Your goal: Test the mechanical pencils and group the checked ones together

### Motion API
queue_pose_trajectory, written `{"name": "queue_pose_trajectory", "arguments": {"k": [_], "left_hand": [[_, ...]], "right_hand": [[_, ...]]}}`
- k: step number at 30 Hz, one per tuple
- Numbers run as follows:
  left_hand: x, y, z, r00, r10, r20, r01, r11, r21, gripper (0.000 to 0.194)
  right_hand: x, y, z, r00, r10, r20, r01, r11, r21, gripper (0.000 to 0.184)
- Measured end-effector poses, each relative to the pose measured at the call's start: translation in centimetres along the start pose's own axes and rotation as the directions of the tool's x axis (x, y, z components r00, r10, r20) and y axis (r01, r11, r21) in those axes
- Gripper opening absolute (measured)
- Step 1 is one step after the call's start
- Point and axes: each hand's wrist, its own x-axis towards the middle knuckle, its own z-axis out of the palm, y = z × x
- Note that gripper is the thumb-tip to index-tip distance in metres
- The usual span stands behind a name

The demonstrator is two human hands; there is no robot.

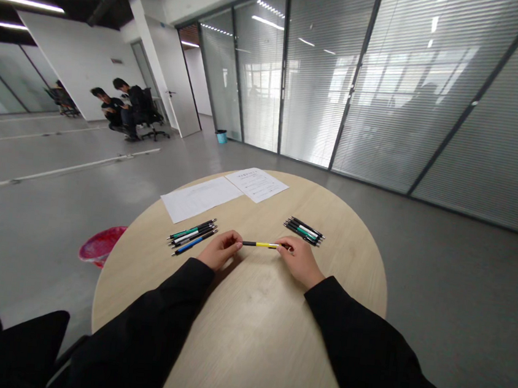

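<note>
One black-and-yellow pen (262,244) is held over the tabletop (245,322), left hand (220,250) pinching its black end, right hand (301,261) its opposite end, a multi-pen group (192,237) lying left of them.

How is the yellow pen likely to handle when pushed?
The yellow pen, spanning from left hand to right hand, is probably stiff: it runs straight. Being slim, it looks light and may roll if pushed across the flat table.

held pen (263,244): black, yellow | left pens (193,237): black, green, white, blue | table (248,335): pale wood-grain | sleeves (148,318): black
</note>
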Motion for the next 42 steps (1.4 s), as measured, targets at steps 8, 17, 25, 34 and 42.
{"name": "queue_pose_trajectory", "arguments": {"k": [8, 17, 25, 34, 42], "left_hand": [[0.0, -0.17, 0.28, 1.0, -0.028, -0.011, 0.027, 0.999, -0.032, 0.037], [-0.08, -0.12, 0.08, 0.996, -0.088, -0.012, 0.089, 0.988, 0.123, 0.051], [-0.18, 0.6, -0.04, 0.998, -0.069, 0.009, 0.067, 0.99, 0.127, 0.046], [-0.25, 0.62, -0.15, 0.999, -0.05, 0.014, 0.049, 0.995, 0.089, 0.04], [-0.2, 0.49, -0.18, 0.999, -0.042, 0.005, 0.042, 0.997, 0.069, 0.037]], "right_hand": [[0.07, -0.01, -0.02, 1.0, 0.003, 0.009, -0.003, 1.0, 0.002, 0.012], [0.05, 0.3, 0.17, 1.0, 0.002, 0.01, -0.002, 1.0, 0.006, 0.012], [0.0, 0.18, 0.1, 1.0, 0.012, 0.0, -0.012, 1.0, 0.002, 0.012], [0.04, 0.28, 0.08, 1.0, 0.007, -0.005, -0.007, 1.0, 0.015, 0.014], [0.06, 0.2, 0.04, 1.0, 0.017, -0.003, -0.017, 1.0, 0.014, 0.013]]}}
